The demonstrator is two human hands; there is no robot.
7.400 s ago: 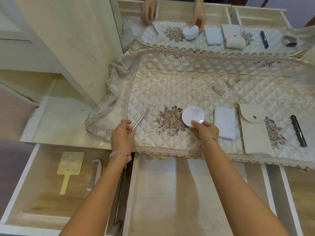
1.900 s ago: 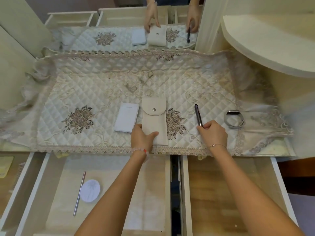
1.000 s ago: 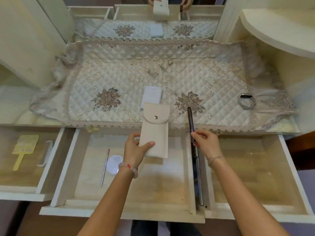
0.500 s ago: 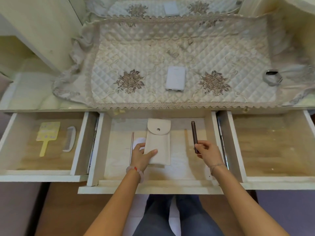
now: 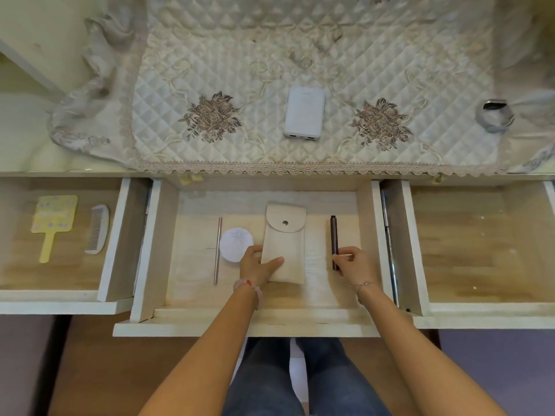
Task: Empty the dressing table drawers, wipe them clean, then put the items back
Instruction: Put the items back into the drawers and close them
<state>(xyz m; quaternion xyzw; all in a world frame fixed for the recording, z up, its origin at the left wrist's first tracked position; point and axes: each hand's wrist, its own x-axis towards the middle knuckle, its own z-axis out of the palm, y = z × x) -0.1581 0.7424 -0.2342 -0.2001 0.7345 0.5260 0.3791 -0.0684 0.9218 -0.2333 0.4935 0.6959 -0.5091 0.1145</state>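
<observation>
Obs., head view. Middle drawer [image 5: 246,328] pulled out, being restocked.

- Your left hand [image 5: 259,265] grips the lower left corner of the cream pouch [image 5: 285,244]: thumb curled over the top face, fingers hidden beneath. The pouch lies flat on the drawer floor, flap end pointing away from you.
- Your right hand [image 5: 356,264] pinches the near end of the dark pen [image 5: 334,235] between thumb and fingertips. The pen lies parallel to the pouch, well apart from it on the right.
- Also in this drawer: metal rod [image 5: 217,250] and round white compact [image 5: 234,244], just left of the pouch.

Left to return, by my judgement: the white power bank [image 5: 304,113] and the metal band [image 5: 495,115], both on the quilted cover [image 5: 210,70].

Key relation: the power bank lies straight ahead, beyond the drawer's back edge, its long axis running away from you. It sits between your hands (slightly nearer the left). The band is far to the right, so it is your right hand's reach.

Both hands must let go first.
</observation>
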